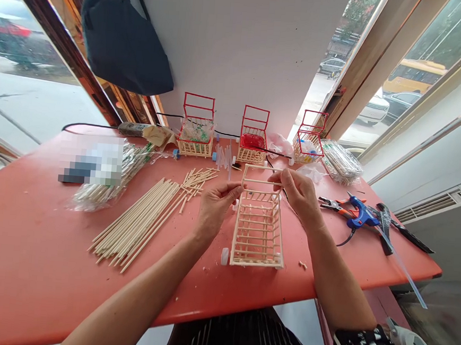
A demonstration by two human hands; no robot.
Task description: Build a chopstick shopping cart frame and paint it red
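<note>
A small cart (258, 238) built of pale wooden sticks stands on the red table in front of me, with white wheels at its sides. At its far end rises a handle frame of sticks. My left hand (216, 206) pinches the left upright of that frame between thumb and fingertips. On the other side, my right hand (298, 194) has thumb and fingers closed at the frame's right end, by a crossbar (262, 182); the fingers partly hide the exact contact. Left of the cart lie a fan of long sticks (139, 218) and a pile of short cut sticks (198, 180).
Three red-handled stick carts (194, 147) stand along the wall. At the right lie a blue glue gun (361, 213) with a clear glue stick, pliers (332, 203) and black-handled tools. Bagged sticks (114, 179) lie at left, another pack (341, 161) at back right. The table's red edge (243, 319) is near me.
</note>
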